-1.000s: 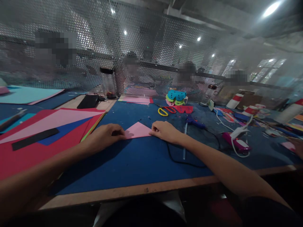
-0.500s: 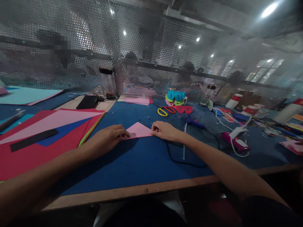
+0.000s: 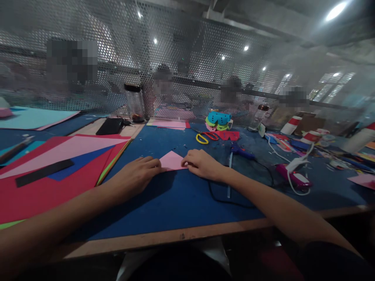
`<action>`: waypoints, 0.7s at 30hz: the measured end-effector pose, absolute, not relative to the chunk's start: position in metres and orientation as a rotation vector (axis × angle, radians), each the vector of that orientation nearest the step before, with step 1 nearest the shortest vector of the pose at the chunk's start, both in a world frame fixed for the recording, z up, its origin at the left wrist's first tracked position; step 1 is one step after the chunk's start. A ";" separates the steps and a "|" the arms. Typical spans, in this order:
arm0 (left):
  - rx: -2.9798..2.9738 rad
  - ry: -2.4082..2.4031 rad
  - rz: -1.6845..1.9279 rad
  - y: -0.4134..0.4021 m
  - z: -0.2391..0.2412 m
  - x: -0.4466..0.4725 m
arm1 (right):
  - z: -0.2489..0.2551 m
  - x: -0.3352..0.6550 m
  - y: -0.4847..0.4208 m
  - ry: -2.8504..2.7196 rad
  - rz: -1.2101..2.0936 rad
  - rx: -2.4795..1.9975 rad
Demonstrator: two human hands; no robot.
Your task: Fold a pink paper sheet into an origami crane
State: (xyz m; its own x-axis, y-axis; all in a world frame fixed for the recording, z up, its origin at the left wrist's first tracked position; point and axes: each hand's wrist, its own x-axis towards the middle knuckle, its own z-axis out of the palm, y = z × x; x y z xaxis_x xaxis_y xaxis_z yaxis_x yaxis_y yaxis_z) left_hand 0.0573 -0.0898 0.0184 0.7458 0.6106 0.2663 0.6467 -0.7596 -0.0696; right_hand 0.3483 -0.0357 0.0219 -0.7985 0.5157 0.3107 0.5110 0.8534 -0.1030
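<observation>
A small pink folded paper (image 3: 171, 160) lies on the blue table top in front of me, its peak pointing away. My left hand (image 3: 142, 171) has its fingers pressed together at the paper's left corner. On the right corner, my right hand (image 3: 202, 163) has its fingers curled in a pinch, resting on the paper. The fingertips hide both corners. Beyond the paper lie yellow-and-red scissors (image 3: 202, 139), and to the right of my right hand a blue glue gun (image 3: 241, 151) with a clear glue stick (image 3: 229, 183).
Red, pink and blue sheets (image 3: 35, 203) with a black strip lie to the left. A phone (image 3: 109, 126) and a glass jar (image 3: 134, 103) stand behind. Cut-out paper masks (image 3: 219, 118) sit at the back. A purple power strip (image 3: 293, 177) and cords lie right. Perforated mesh rises behind.
My right hand has shifted slightly left along the paper's lower edge, with its fingers more curled. My left hand stays at the left corner. The view has turned slightly.
</observation>
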 end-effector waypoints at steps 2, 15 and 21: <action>-2.778 -0.998 -0.357 -0.089 0.016 0.058 | 0.023 0.348 -0.037 -2.731 -0.046 -0.747; -2.740 -1.016 -0.233 -0.089 0.022 0.078 | 0.017 0.345 -0.042 -2.798 -0.368 -0.646; -2.649 -0.957 -0.160 -0.089 0.022 0.083 | 0.019 0.344 -0.043 -2.823 -0.451 -0.602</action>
State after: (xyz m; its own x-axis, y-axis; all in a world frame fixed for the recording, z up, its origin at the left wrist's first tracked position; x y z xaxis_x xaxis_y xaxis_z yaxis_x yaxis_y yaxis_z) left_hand 0.0830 -0.0891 0.0216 0.7694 0.6029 0.2110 0.6387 -0.7248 -0.2583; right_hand 0.3437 -0.0435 0.0190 -0.8920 0.3600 0.2733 0.4273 0.8688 0.2501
